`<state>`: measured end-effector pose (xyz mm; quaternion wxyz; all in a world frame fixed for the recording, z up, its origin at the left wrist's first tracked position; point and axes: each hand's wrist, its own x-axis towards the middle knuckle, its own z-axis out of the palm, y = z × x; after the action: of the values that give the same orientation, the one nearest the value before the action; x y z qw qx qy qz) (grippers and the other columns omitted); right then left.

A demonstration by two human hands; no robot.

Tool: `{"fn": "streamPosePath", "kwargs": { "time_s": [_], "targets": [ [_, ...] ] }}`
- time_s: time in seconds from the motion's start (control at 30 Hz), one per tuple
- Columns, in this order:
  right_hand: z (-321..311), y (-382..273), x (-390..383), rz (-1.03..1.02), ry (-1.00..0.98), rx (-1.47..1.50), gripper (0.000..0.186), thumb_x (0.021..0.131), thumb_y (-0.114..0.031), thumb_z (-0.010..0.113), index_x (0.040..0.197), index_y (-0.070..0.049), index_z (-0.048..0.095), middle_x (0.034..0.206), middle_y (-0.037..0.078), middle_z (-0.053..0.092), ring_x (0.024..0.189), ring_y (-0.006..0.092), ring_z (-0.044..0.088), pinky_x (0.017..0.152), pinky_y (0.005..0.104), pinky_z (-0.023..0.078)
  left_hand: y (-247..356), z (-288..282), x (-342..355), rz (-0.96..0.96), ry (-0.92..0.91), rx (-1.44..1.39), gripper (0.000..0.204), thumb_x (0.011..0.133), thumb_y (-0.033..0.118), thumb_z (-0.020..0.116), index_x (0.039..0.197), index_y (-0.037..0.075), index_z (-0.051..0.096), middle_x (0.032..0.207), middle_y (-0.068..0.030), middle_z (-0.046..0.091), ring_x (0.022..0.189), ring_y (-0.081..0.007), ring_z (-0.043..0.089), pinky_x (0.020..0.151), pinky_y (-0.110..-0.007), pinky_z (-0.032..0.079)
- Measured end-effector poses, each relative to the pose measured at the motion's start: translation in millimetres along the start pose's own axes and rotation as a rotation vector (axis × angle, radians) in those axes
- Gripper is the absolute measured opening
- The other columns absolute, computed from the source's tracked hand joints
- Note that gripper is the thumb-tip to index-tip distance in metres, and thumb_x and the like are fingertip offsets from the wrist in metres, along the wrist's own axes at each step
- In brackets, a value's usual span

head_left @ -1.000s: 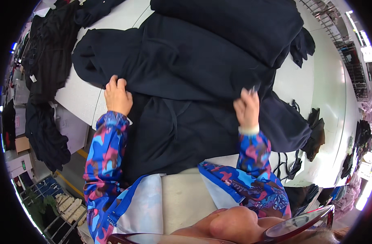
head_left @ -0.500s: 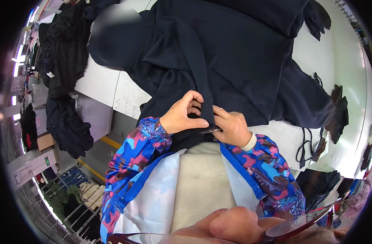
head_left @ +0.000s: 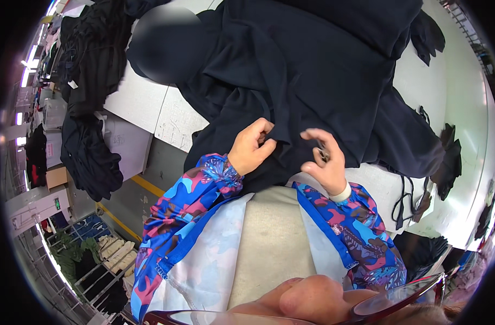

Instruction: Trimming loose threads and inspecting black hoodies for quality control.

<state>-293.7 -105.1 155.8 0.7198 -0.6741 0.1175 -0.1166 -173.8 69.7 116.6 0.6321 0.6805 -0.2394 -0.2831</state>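
A large dark navy garment (head_left: 329, 70) is spread over the white table in front of me, its near part bunched in folds. My left hand (head_left: 253, 147) is closed, thumb and fingers pinching a fold of it near the front edge. To the right, my right hand (head_left: 327, 162) is raised a little over the cloth with curled fingers. A small dark metal tool (head_left: 324, 155), apparently thread snips, sits in its palm, mostly hidden by the fingers. The two hands are apart.
More dark garments (head_left: 88, 65) are heaped at the left, some hanging over the table edge. Dark cords (head_left: 403, 203) and dark cloth scraps (head_left: 448, 162) lie on the white table (head_left: 467, 97) at the right. Folded clothes (head_left: 115, 252) fill a rack at lower left.
My right hand has moved right, away from my left hand, and turned; the blade that stuck out is now tucked in the palm. My left hand has closed on the cloth and shifted slightly right.
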Motion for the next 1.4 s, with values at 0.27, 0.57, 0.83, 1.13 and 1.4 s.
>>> {"fn": "streamPosePath", "kwargs": {
  "time_s": [0.27,0.57,0.83,1.13,1.4],
  "targets": [
    [16.2,36.5,20.5,-0.064,0.098,-0.19,0.023,0.089,-0.013,0.06,0.107,0.002,0.059,0.086,0.006,0.064,0.078,0.0121,0.06,0.069,0.0239,0.047,16.4,19.4,6.9,0.193,0.04,0.427,0.026,0.074,-0.008,0.053,0.098,-0.001,0.051,0.088,-0.0105,0.056,0.08,-0.0195,0.058,0.068,-0.026,0.046],
    [12.2,31.6,61.0,0.456,0.088,0.639,0.016,0.091,-0.014,0.053,0.103,-0.005,0.055,0.075,-0.001,0.057,0.051,0.0058,0.05,0.039,0.0201,0.032,12.3,-18.1,49.6,-0.299,-0.101,-0.18,0.038,0.067,-0.016,0.042,0.1,-0.002,0.056,0.102,-0.0118,0.061,0.09,-0.0238,0.061,0.082,-0.032,0.047],
    [11.3,70.3,84.6,0.507,0.057,0.555,0.013,0.092,-0.019,0.057,0.085,-0.008,0.059,0.067,-0.005,0.056,0.047,0.0023,0.046,0.037,0.0178,0.03,-5.4,-26.6,56.8,-0.449,-0.366,-0.962,0.05,0.07,-0.014,0.041,0.118,-0.008,0.052,0.108,-0.0113,0.061,0.101,-0.0175,0.059,0.089,-0.028,0.046],
    [21.5,60.3,70.7,-0.004,0.306,-0.439,0.016,0.084,-0.012,0.062,0.093,0.001,0.062,0.08,0.018,0.061,0.072,0.0282,0.062,0.065,0.0326,0.047,7.6,-20.5,60.1,-0.222,-0.201,0.06,0.035,0.072,0.0,0.065,0.106,0.001,0.058,0.095,-0.0081,0.063,0.088,-0.0133,0.059,0.076,-0.028,0.047],
    [46.9,51.7,47.3,-0.011,-0.024,-0.384,0.013,0.08,-0.011,0.067,0.091,-0.002,0.066,0.079,0.012,0.064,0.07,0.0208,0.063,0.063,0.0293,0.048,-38.9,-88.9,49.7,-0.529,-0.109,0.209,0.021,0.071,-0.006,0.051,0.089,0.004,0.048,0.08,-0.0074,0.057,0.069,-0.0312,0.066,0.061,-0.037,0.049]
  ]
}}
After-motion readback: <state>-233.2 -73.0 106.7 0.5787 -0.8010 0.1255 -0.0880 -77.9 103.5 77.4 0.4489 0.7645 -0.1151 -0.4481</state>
